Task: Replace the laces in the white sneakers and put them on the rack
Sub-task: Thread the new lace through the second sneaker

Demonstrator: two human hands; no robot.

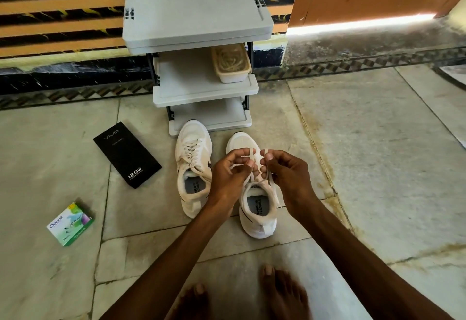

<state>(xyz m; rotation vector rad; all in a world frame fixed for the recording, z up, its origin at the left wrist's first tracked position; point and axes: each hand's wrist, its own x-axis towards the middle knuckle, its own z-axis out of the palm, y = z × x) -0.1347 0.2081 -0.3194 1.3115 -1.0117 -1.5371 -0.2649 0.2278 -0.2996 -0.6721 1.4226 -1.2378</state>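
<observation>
- Our left hand (230, 169) and right hand (286, 171) each pinch the flat white lace (251, 153) with curled fingers, just above the eyelets of the right-side white mesh sneaker (254, 226).
- That sneaker stands on the floor, its toe pointing away from us toward the grey plastic rack (189, 77); both hands are equally near.

Sneaker (193, 143) toe against rack (196, 4); tub (232, 69) crowds shelf (186, 85).
</observation>
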